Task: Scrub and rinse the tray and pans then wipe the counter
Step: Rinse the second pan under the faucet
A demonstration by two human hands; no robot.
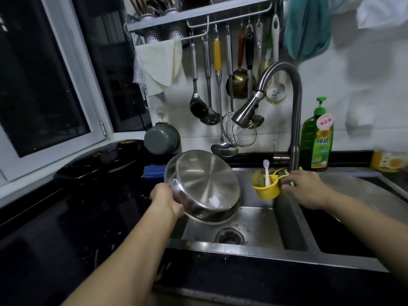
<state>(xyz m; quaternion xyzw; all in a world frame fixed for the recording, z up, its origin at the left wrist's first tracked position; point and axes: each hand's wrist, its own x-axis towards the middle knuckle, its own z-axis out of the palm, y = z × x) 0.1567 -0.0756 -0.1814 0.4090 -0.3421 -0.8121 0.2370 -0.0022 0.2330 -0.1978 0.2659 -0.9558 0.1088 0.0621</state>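
Gripping the rim of the steel pan (202, 186), our left hand (167, 200) has its fingers curled round the edge at the pan's 8 o'clock, thumb side hidden behind the wall. We hold the pan tilted over the left basin of the sink (254, 219), its shiny underside turned up toward us and its lower rim close to the basin floor, above the drain (229, 236). Our right hand (305, 187) reaches toward the yellow caddy (266, 191) hanging at the basin's 1 o'clock corner, fingers loosely spread and holding nothing; a white brush (266, 172) stands in that caddy.

We judge the pan stiff, fairly light, and slippery when wet, so a firm hold on the rolled rim is safest; the smooth base offers no purchase. Beyond, the faucet (276, 96) arches over the basin, with a green soap bottle (318, 138) at 2 o'clock and the dark counter (66, 217) at 9 o'clock.
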